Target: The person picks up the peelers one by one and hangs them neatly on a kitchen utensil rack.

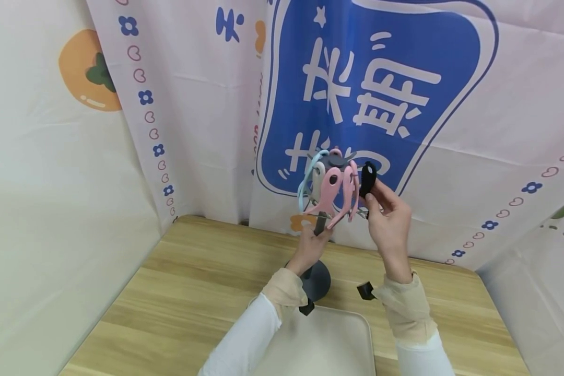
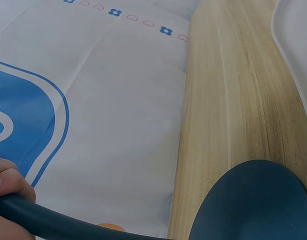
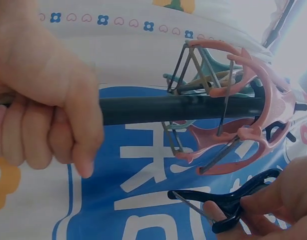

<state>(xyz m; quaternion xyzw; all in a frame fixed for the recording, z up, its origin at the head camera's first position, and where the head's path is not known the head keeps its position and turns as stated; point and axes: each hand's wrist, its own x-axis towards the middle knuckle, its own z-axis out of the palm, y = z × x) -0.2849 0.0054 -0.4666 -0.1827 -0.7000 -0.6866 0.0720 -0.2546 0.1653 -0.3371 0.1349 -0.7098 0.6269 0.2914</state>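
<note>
My left hand (image 1: pixel 308 248) grips the dark pole (image 3: pixel 143 110) of an upright stand, just under its hooked top. Its fingers wrap round the pole in the right wrist view. Around the top hang several Y-shaped peelers: pink peelers (image 1: pixel 330 190) in front, a white peeler (image 1: pixel 317 180) and a light blue peeler (image 1: pixel 302 190) at the left. My right hand (image 1: pixel 391 219) pinches a black peeler (image 3: pixel 223 200) at the right of the stand, its blade end pointing toward the pole in the right wrist view. Wood-grain table under the round dark base (image 1: pixel 318 282).
A pale tray (image 1: pixel 329 339) lies in front of the base, partly behind my left forearm. Behind the stand hangs a printed cloth (image 1: pixel 207 156) with a blue sign. Small black blocks (image 1: pixel 365 290) stick out from both wrists.
</note>
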